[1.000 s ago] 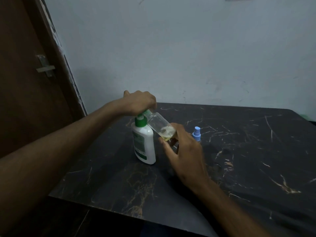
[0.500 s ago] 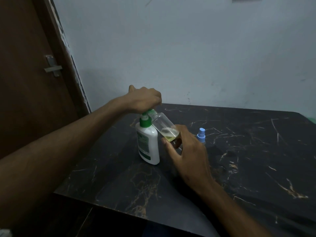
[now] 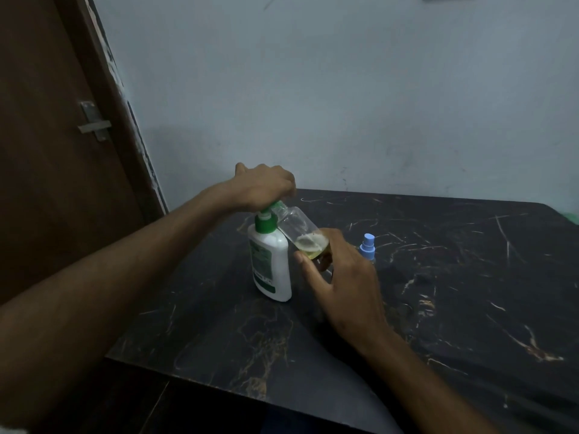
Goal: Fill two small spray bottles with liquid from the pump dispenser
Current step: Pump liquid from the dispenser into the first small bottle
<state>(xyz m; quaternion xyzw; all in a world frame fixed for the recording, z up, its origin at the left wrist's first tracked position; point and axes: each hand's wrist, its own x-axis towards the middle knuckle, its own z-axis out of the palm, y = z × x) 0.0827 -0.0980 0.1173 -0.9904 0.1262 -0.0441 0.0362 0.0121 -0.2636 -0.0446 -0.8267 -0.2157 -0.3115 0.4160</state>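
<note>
A white pump dispenser with a green collar and pump head stands upright on the dark marble table. My left hand is closed over the pump head from above. My right hand holds a small clear spray bottle tilted, its open neck against the pump nozzle, with a little yellowish foamy liquid pooled at its base. A second small bottle with a blue spray cap stands just right of my right hand, its body mostly hidden.
A brown door with a metal latch stands on the left. A pale wall runs behind the table. The table's front edge is near me.
The hands, dispenser and tilted bottle keep the same pose. The pump head sits slightly higher than a second ago. The camera view has shifted a little.
</note>
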